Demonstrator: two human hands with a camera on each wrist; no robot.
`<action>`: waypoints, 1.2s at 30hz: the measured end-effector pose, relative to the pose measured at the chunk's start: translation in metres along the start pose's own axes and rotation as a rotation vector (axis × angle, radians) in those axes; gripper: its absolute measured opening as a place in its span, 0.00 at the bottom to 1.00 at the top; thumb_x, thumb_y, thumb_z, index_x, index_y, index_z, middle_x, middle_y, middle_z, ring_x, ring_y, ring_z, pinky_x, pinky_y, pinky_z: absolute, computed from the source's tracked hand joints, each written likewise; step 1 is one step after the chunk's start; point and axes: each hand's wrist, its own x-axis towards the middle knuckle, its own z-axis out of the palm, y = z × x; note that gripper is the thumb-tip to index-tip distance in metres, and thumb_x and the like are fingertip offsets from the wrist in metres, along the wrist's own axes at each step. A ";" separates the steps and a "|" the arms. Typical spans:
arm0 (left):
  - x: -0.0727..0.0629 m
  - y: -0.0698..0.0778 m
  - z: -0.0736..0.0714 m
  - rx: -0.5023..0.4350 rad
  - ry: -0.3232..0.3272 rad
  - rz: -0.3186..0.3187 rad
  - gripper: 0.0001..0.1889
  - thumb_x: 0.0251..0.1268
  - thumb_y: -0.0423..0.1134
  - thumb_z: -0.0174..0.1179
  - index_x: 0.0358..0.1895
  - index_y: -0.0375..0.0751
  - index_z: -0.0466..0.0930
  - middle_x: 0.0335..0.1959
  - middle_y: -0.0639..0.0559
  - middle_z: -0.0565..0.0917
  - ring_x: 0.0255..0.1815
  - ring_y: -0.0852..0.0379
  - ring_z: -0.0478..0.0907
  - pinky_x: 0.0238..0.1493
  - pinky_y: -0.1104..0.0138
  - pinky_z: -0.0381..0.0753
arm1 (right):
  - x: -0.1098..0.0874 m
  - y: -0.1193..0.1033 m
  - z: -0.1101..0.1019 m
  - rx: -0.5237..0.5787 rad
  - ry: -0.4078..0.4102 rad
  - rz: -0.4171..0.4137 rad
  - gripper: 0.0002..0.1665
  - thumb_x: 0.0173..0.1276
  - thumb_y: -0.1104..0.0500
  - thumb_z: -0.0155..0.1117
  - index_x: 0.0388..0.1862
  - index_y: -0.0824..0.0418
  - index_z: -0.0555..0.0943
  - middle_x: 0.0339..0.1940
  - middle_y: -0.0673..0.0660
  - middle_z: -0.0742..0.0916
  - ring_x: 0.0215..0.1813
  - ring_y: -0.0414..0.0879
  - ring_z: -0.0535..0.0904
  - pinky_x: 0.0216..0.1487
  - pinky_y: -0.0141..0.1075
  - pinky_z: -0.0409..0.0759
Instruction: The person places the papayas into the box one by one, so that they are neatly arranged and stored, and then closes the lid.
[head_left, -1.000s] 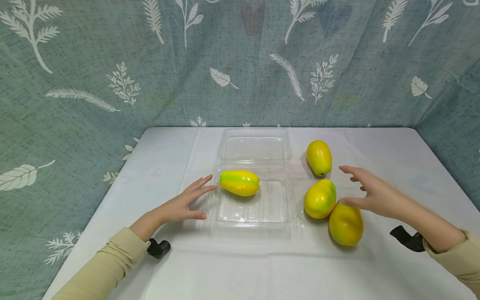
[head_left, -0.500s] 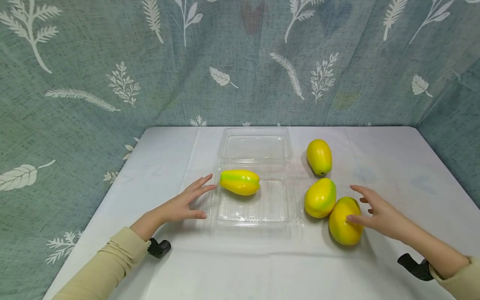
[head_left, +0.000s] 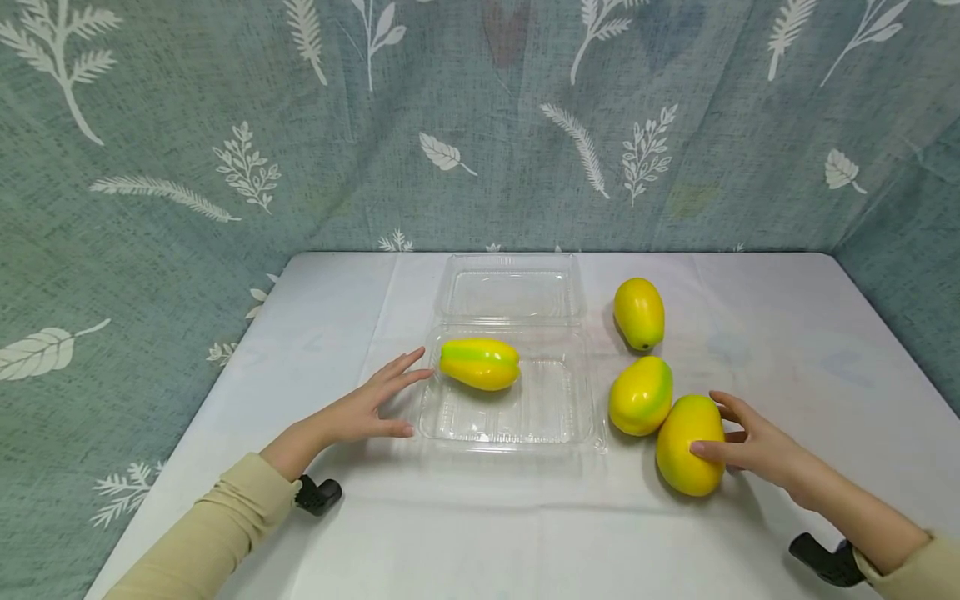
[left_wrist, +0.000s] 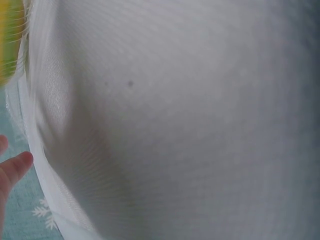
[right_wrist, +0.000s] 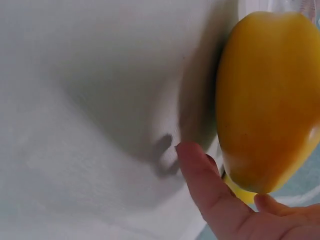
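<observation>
Beside the left edge of a clear plastic clamshell box (head_left: 555,417), my left hand (head_left: 367,408) has its fingers spread, holding nothing. One yellow-green papaya (head_left: 480,364) lies in the box's tray, near its left rear. My right hand (head_left: 753,446) grips the nearest papaya (head_left: 686,442) on the right, thumb on its top and fingers at its far right side. In the right wrist view that papaya (right_wrist: 270,100) fills the right side above a finger (right_wrist: 200,175). Another papaya (head_left: 640,396) lies against or very close to it on the left.
A third loose papaya (head_left: 639,313) lies farther back, right of the box. The box lid (head_left: 510,292) lies folded back toward the table's far edge. White cloth covers the table (head_left: 465,533); a patterned curtain (head_left: 480,167) hangs behind and at both sides.
My right hand has come down and toward me, from above the papayas onto the nearest one, which has tilted slightly. The left hand has stayed in place.
</observation>
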 end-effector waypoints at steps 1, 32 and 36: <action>0.000 0.000 0.000 0.000 0.000 0.002 0.40 0.54 0.48 0.64 0.70 0.52 0.55 0.75 0.52 0.40 0.72 0.37 0.36 0.61 0.35 0.47 | 0.000 0.001 0.000 0.019 -0.010 0.009 0.57 0.62 0.42 0.59 0.72 0.68 0.36 0.67 0.78 0.52 0.61 0.71 0.62 0.50 0.51 0.76; -0.001 -0.001 0.000 0.003 0.001 -0.008 0.40 0.54 0.48 0.64 0.70 0.52 0.55 0.75 0.54 0.39 0.72 0.38 0.35 0.61 0.34 0.47 | -0.006 0.008 0.007 0.228 -0.033 0.037 0.57 0.61 0.52 0.63 0.71 0.66 0.33 0.65 0.78 0.54 0.58 0.66 0.67 0.46 0.45 0.79; -0.001 0.000 0.000 0.002 0.004 -0.013 0.40 0.53 0.48 0.65 0.70 0.54 0.55 0.75 0.55 0.39 0.73 0.38 0.35 0.61 0.35 0.47 | -0.007 0.002 0.000 0.206 -0.025 -0.011 0.57 0.61 0.54 0.63 0.71 0.66 0.32 0.65 0.78 0.53 0.60 0.71 0.62 0.46 0.46 0.79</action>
